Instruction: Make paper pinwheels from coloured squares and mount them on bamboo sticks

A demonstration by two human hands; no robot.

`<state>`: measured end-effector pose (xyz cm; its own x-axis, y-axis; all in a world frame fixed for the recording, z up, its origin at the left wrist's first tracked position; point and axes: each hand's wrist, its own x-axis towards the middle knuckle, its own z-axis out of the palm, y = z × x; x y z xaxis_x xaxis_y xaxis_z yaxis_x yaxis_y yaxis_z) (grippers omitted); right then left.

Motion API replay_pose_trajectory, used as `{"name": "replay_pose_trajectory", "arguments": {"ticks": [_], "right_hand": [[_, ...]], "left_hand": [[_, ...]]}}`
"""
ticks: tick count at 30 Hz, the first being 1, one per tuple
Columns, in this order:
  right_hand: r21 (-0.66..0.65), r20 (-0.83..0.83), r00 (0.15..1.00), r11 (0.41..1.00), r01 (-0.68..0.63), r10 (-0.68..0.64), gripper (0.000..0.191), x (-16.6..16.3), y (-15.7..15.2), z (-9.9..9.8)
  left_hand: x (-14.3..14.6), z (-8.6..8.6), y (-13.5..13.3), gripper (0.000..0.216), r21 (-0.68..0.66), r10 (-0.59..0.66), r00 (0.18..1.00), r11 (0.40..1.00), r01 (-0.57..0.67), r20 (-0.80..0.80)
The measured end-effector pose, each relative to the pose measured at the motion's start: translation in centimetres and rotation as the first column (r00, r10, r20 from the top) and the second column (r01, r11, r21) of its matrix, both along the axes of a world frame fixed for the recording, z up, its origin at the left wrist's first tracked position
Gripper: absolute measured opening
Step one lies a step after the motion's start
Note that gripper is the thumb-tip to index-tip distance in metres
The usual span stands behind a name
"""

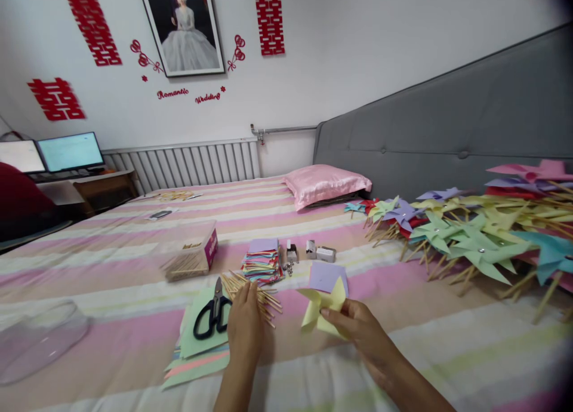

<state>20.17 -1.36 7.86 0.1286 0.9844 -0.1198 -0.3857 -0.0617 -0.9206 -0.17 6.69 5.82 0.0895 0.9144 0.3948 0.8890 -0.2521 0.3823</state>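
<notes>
My right hand [358, 325] pinches a folded yellow paper pinwheel [323, 309] just above the striped bedsheet. A lilac paper square [326, 276] lies right behind it. My left hand [244, 319] reaches down onto a loose pile of thin wooden sticks [253, 295], fingers curled over them; whether a stick is gripped is hidden. Black-handled scissors [213, 316] rest on green paper sheets [201, 334] just left of that hand.
A stack of coloured paper squares [263, 263], small metal pins [289, 268] and small staplers [320, 252] lie behind the sticks. A box of sticks [190, 258] is at left, a clear plastic container [38, 340] at far left. Finished pinwheels [470, 233] crowd the right; a pink pillow [326, 184] sits behind.
</notes>
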Motion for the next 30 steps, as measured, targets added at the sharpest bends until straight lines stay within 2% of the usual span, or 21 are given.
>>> {"name": "replay_pose_trajectory", "arguments": {"ticks": [2,5,11,17,24,30], "right_hand": [[-0.004,-0.008,1.0,1.0,-0.003,0.003,0.038,0.0,-0.1,0.2],[-0.01,-0.009,1.0,1.0,-0.012,0.012,0.039,0.0,-0.2,0.5],[-0.017,0.013,1.0,1.0,-0.024,0.024,0.04,0.0,0.1,0.0],[0.001,0.023,1.0,1.0,-0.02,0.02,0.037,-0.1,0.3,-0.6],[-0.001,0.011,1.0,1.0,-0.02,0.02,0.037,-0.1,0.2,-0.5],[-0.018,0.004,1.0,1.0,-0.01,0.01,0.038,0.2,0.1,0.0]], "left_hand": [[-0.2,-0.7,0.5,0.056,0.0,-0.026,0.996,1.0,0.026,-0.089],[-0.6,-1.4,0.8,0.054,-0.017,-0.019,0.984,1.0,0.016,-0.177],[-0.5,-1.0,0.5,0.042,-0.015,-0.005,0.971,1.0,0.001,-0.239],[-0.5,-0.6,0.2,0.033,-0.023,-0.027,0.984,0.999,0.023,-0.178],[-0.4,-0.4,0.1,0.03,-0.004,-0.025,0.995,1.0,0.025,-0.094],[0.0,1.6,-0.3,0.026,0.078,0.024,0.999,0.997,-0.025,0.022]]}}
